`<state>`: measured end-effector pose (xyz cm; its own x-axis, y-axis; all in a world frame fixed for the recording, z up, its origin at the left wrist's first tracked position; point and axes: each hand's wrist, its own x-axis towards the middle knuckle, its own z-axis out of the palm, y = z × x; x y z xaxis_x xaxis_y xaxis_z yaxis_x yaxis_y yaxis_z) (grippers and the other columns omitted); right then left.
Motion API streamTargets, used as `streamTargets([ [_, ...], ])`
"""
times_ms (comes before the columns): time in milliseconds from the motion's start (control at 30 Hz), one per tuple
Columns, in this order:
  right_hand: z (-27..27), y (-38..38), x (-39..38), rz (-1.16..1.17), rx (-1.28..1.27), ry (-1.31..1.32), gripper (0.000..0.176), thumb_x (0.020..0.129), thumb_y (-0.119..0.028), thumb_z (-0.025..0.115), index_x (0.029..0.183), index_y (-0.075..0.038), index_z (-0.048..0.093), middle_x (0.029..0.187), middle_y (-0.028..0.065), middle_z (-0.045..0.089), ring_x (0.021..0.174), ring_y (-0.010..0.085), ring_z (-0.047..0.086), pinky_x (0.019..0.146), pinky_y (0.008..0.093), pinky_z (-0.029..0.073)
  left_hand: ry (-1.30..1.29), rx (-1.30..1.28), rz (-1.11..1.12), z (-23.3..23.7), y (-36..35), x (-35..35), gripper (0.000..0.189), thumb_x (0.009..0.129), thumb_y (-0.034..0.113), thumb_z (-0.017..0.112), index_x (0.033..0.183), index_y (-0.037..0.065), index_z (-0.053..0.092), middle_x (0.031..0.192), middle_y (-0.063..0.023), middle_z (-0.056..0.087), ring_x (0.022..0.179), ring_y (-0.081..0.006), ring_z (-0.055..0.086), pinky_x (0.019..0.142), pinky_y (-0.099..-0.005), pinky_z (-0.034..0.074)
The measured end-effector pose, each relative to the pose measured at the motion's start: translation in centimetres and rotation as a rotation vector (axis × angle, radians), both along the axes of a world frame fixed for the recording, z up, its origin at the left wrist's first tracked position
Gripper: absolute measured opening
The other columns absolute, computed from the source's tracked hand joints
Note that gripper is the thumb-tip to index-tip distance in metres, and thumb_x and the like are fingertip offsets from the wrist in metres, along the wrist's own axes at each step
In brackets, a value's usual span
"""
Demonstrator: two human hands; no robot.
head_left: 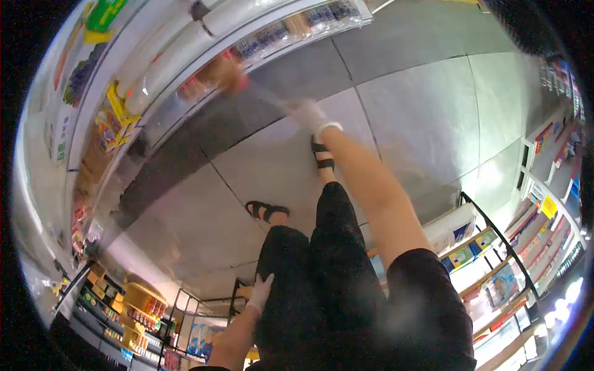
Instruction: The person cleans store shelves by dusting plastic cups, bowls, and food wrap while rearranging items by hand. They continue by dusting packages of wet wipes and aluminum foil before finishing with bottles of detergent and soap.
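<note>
My right hand (308, 115), in a white glove, reaches forward over the floor and is blurred by motion. It is closed on the pale, thin handle of what looks like a duster (230, 73). The duster's brown head, with a red part where the handle meets it, is smeared and overlaps the bottom shelf (263, 57) with its packed goods. My left hand (260, 292), also gloved in white, rests against my left thigh in black trousers (283, 266). Its fingers lie flat along the cloth and it holds nothing.
Shelving with wrapped goods and a yellow price holder (117, 120) curves along the left. Grey floor tiles (408, 105) stretch ahead around my black sandals (267, 211). Behind me stand a black-framed rack (495, 247) on the right and stocked shelves (139, 309) on the left.
</note>
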<state>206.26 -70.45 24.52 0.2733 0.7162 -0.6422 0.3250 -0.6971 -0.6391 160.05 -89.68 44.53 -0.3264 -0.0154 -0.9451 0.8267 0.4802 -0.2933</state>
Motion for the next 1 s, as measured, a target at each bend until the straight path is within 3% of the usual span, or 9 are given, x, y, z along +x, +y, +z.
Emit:
streamTargets([
  [67,1.6,1.5,-1.5,0.476,0.029,-0.085,0.032,0.086,-0.042,0.054,0.112,-0.028,0.065,0.106,0.0123,0.066,0.096,0.0323,0.063,0.086,0.0409,0.049,-0.016,0.029,-0.057,-0.7,-0.5,-0.9,0.083,0.086,0.05,0.056,0.143,-0.001,0.024,0.137,-0.0246,0.043,0.126,-0.0354,0.043,0.103,-0.0377,0.035],
  [167,1.0,0.4,0.5,0.537,0.043,-0.134,0.036,0.083,-0.042,0.057,0.116,-0.029,0.063,0.109,0.0119,0.065,0.096,0.0302,0.064,0.086,0.0403,0.049,0.007,0.07,-0.039,-0.1,-0.8,-0.3,0.084,0.085,0.051,0.056,0.143,-0.001,0.025,0.139,-0.0244,0.041,0.127,-0.0356,0.042,0.104,-0.0372,0.033],
  [267,-1.0,-6.0,5.0,-0.234,-0.099,-0.05,0.042,0.081,-0.036,0.06,0.119,-0.017,0.063,0.11,0.0097,0.066,0.1,0.0282,0.063,0.087,0.0377,0.048,0.005,0.091,0.063,0.0,-1.1,-0.3,0.085,0.085,0.051,0.056,0.144,-0.001,0.024,0.14,-0.0235,0.04,0.128,-0.0357,0.041,0.105,-0.0371,0.032],
  [367,-2.8,-12.1,8.6,-1.235,0.117,0.315,0.022,0.089,-0.024,0.054,0.103,-0.01,0.064,0.06,-0.0041,0.036,0.049,0.0072,0.034,0.044,0.024,0.028,0.011,0.109,0.127,-0.1,-1.2,-1.1,0.084,0.085,0.051,0.055,0.144,0.0,0.023,0.141,-0.0226,0.04,0.128,-0.0352,0.041,0.106,-0.0367,0.031],
  [433,-1.2,-14.2,8.1,-1.256,0.132,0.388,0.023,0.092,-0.027,0.054,0.105,-0.01,0.061,0.059,-0.0038,0.039,0.048,0.0078,0.036,0.044,0.0228,0.029,0.054,0.115,0.126,-0.3,-2.0,-1.4,0.083,0.086,0.05,0.055,0.144,0.0,0.025,0.141,-0.0225,0.04,0.129,-0.035,0.04,0.106,-0.0366,0.031],
  [700,10.2,-14.2,-10.1,-0.821,-0.192,0.707,0.018,0.09,-0.028,0.055,0.085,-0.011,0.057,0.063,0.0026,0.05,0.055,0.015,0.05,0.048,0.0308,0.039,-0.051,0.349,0.319,2.4,-0.4,1.9,0.078,0.085,0.049,0.055,0.141,-0.001,0.032,0.14,-0.023,0.04,0.131,-0.0346,0.038,0.107,-0.038,0.03],
  [867,9.1,-16.6,-12.7,0.593,-0.237,0.162,0.024,0.085,-0.023,0.057,0.105,-0.01,0.059,0.078,0.0142,0.062,0.074,0.0347,0.062,0.07,0.0455,0.049,-0.36,0.655,0.17,5.1,1.6,6.5,0.058,0.086,0.045,0.049,0.126,0.003,0.054,0.129,-0.0176,0.054,0.121,-0.0332,0.049,0.101,-0.0379,0.037],
  [933,12.1,-12.9,-11.1,0.415,-0.346,0.271,0.024,0.085,-0.023,0.057,0.105,-0.01,0.06,0.078,0.014,0.062,0.074,0.0345,0.062,0.069,0.0454,0.049,-0.514,0.602,0.415,12.1,6.7,8.2,0.05,0.086,0.042,0.047,0.119,0.006,0.059,0.121,-0.0191,0.059,0.115,-0.0333,0.053,0.096,-0.0409,0.04],
  [1000,14.5,-8.7,-11.0,0.392,-0.379,0.25,0.024,0.085,-0.023,0.057,0.105,-0.009,0.06,0.078,0.0139,0.062,0.074,0.0343,0.062,0.069,0.0452,0.049,-0.531,1.202,0.197,8.8,6.2,9.1,0.039,0.087,0.035,0.052,0.115,0.009,0.059,0.107,-0.0172,0.064,0.1,-0.035,0.06,0.086,-0.0427,0.047],
])
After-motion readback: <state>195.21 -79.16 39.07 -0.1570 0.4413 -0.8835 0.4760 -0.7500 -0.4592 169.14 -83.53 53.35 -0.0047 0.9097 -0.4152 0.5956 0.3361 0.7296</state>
